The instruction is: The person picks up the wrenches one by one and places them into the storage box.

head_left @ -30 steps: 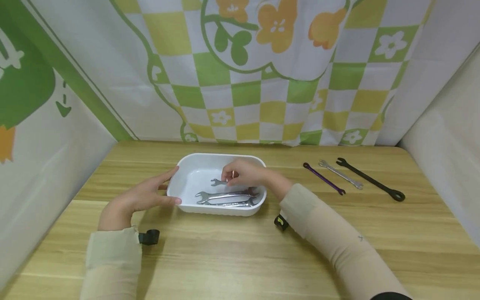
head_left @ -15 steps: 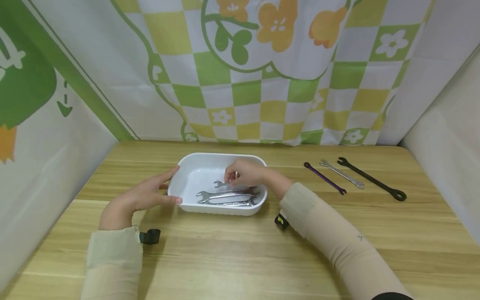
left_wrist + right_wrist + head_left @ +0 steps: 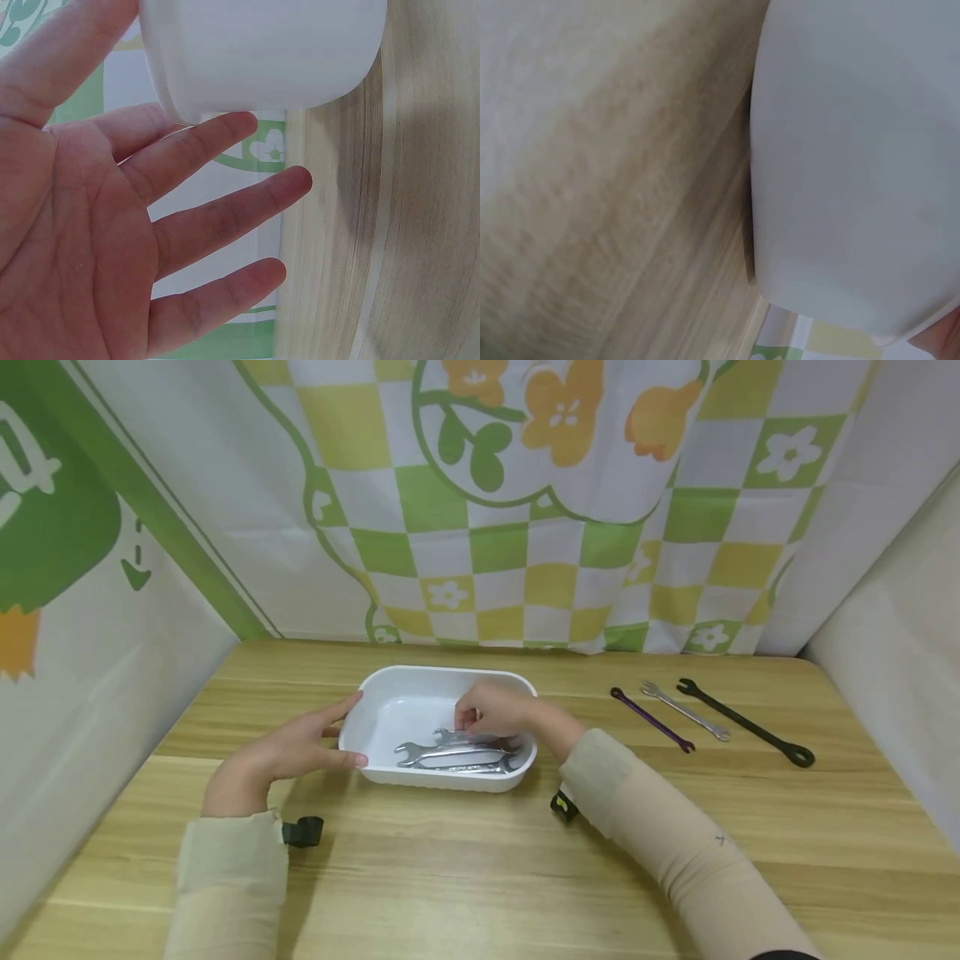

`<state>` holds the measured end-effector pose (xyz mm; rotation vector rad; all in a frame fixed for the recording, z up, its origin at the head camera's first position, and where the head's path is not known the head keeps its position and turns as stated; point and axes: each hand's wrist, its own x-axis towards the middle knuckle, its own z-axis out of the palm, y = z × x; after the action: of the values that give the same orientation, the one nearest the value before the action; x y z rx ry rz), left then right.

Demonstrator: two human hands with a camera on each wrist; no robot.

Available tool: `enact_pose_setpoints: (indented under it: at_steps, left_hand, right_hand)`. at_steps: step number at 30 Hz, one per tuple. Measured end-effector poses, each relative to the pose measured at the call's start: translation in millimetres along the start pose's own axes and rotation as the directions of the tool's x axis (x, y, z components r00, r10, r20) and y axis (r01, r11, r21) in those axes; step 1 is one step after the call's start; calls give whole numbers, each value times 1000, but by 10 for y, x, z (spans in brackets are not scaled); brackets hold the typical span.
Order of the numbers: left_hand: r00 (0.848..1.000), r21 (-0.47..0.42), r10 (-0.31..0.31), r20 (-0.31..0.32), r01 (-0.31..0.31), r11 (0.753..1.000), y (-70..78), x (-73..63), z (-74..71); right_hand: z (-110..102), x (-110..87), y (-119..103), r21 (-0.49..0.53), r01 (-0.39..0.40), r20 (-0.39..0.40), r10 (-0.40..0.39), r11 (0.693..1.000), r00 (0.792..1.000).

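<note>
A white plastic tub [image 3: 438, 780] stands on the table with several silver wrenches inside. My left hand [image 3: 296, 745] steadies its left end, thumb at the near rim and fingertips at the far side. The left wrist view shows those fingers spread and mostly straight beside the tub wall [image 3: 262, 52]. Reaching over the right end, my right hand [image 3: 498, 708] pinches a small open-end wrench [image 3: 444, 736] low in the tub. Two larger wrenches, one [image 3: 435, 751] above the other [image 3: 468, 768], lie along the near wall. The tub's outside [image 3: 855, 165] fills much of the right wrist view.
To the right on the wooden table [image 3: 480, 877] lie a purple wrench [image 3: 651, 719], a silver wrench [image 3: 686, 712] and a long black wrench [image 3: 742, 722], roughly parallel. A checkered floral curtain [image 3: 547, 543] hangs behind the table's back edge.
My right hand has lowered the small wrench and brought it slightly right, close to the larger wrenches. The left hand keeps its place on the tub.
</note>
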<state>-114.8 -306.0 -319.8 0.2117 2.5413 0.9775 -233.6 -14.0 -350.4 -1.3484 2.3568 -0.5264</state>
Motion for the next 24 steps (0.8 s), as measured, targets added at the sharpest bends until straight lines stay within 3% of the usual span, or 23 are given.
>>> enact_pose_setpoints:
  at_steps: [24]
  left_hand:
    - [1000,-17,-16,7,16,1000,17,-7,-4]
  right_hand:
    - [38,38,25,-44,-36,31,37,998,999]
